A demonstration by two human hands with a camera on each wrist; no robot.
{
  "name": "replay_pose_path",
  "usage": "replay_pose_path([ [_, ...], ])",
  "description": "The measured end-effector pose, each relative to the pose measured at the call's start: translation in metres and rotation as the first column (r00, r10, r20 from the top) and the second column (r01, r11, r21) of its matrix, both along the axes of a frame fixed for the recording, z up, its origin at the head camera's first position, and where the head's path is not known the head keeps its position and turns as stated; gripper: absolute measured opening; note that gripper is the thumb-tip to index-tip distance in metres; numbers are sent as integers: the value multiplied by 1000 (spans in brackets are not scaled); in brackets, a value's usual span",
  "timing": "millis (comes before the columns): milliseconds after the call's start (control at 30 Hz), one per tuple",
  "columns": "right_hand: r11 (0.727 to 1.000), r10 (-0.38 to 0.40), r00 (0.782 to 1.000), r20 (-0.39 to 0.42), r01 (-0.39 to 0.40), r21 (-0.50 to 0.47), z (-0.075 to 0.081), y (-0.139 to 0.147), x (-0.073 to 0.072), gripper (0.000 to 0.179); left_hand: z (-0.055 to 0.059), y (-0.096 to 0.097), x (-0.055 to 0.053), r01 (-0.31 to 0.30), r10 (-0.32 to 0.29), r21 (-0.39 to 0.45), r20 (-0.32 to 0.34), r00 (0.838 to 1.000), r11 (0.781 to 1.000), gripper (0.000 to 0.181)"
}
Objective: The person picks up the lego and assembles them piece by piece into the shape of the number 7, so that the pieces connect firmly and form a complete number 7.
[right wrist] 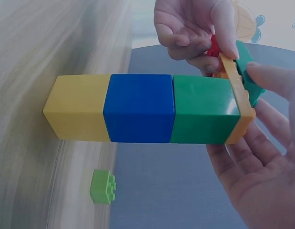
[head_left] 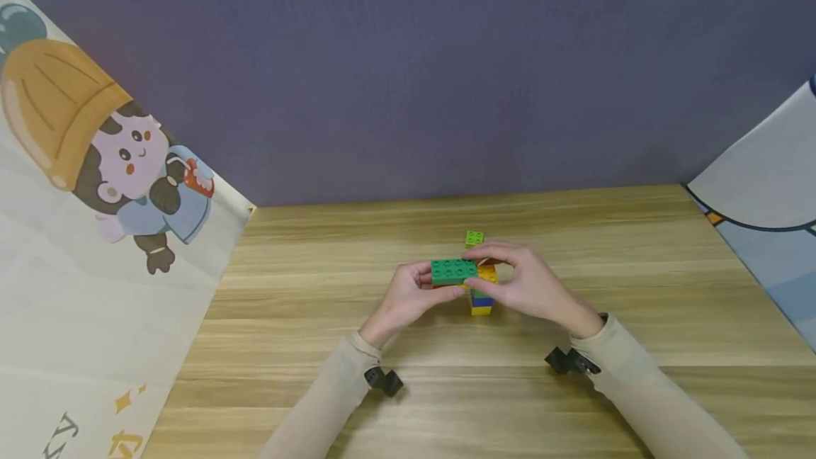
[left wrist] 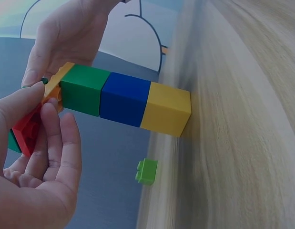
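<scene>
A small tower of toy building bricks stands upright on the table: a yellow block (right wrist: 80, 107) at the bottom, a blue block (right wrist: 140, 107) above it, then a green block (right wrist: 204, 109). On top lies a thin orange brick (right wrist: 238, 95) that sticks out leftward. Under its overhang a red brick (left wrist: 28, 129) is held by my left hand (head_left: 408, 296), thumb against the orange brick's edge and fingers below. A long green studded brick (head_left: 449, 272) sits above the orange one; my right hand (head_left: 525, 282) pinches its right end. Whether it is fully seated cannot be told.
A lime green brick (head_left: 474, 237) rests on the wooden table (head_left: 319, 246) just behind the tower. The dark wall (head_left: 408, 91) rises at the table's back edge. A cartoon-printed panel (head_left: 57, 253) borders the left side, another printed panel (head_left: 765, 176) the right.
</scene>
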State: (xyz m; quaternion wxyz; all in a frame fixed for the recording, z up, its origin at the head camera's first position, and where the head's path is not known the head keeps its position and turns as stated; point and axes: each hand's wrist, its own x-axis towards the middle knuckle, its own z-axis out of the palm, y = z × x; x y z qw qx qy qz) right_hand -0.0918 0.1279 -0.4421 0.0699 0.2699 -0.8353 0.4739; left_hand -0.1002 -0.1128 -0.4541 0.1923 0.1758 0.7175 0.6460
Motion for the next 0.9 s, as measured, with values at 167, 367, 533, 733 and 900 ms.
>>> replay_pose_path([
  [167,1000,-10,998,-66,12,26,0,1,1,38,1,1,0,2,-2,2,-5,1000,1000,35],
  [367,1000,0,994,-107,2,22,0,1,1,39,1,1,0,3,-3,-1,-13,1000,1000,35],
  [533,1000,5,993,-116,-3,21,0,1,2,39,0,1,1,3,-3,-6,-17,1000,1000,35],
  [733,999,28,989,-144,-26,20,-2,1,2,39,0,1,1,2,-3,-18,-27,1000,1000,35],
  [900,999,44,987,-153,-41,22,-3,2,1,38,1,2,0,2,-3,-21,-38,999,1000,36],
])
